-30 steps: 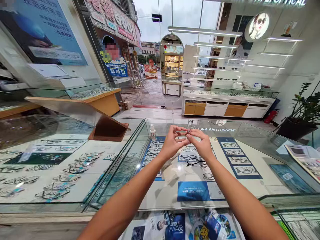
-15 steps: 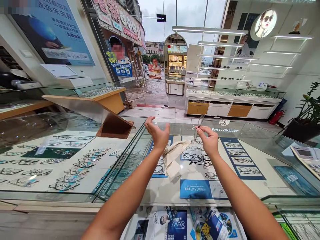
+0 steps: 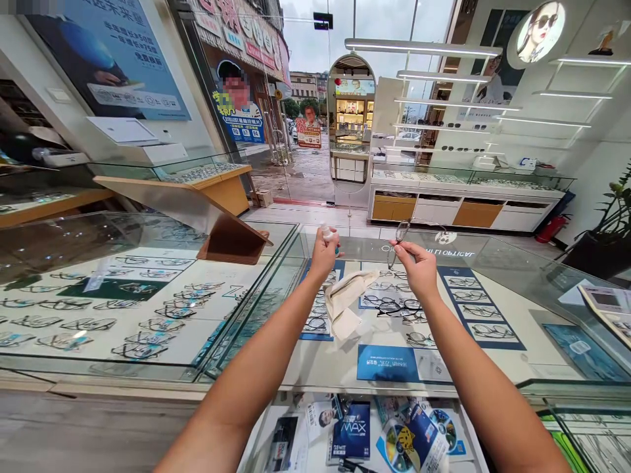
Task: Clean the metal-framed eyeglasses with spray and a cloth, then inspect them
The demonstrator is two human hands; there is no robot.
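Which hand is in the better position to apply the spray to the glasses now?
The left hand: it is already closed around the small spray bottle. The right hand is occupied, pinching the glasses upright beside it.

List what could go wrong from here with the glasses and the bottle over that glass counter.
The right hand pinches the glasses only by their edge above the glass counter; a slip might drop them onto it. The left hand grips the small bottle at arm's length, so it could tip or knock the glass. The cloth lies loose beneath and might get dragged.
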